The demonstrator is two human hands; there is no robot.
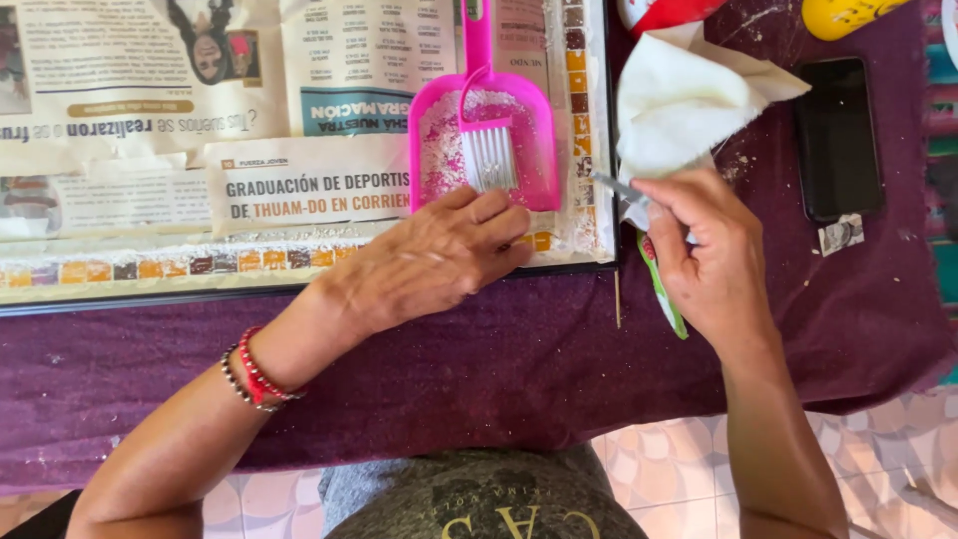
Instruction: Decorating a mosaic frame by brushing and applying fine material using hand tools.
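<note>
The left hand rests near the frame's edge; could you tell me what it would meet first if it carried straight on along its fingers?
Probably the pink dustpan: the left hand already points at its near rim.

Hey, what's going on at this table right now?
A person sits at a table covered with a purple cloth. Their left hand rests flat on the lower edge of a black-framed panel bordered with small coloured tiles and covered with newspaper. Just above that hand lies a pink dustpan holding white powder and a small brush. Their right hand grips a thin metal tool with a green handle, beside a white cloth. A dark phone lies to the right.
</note>
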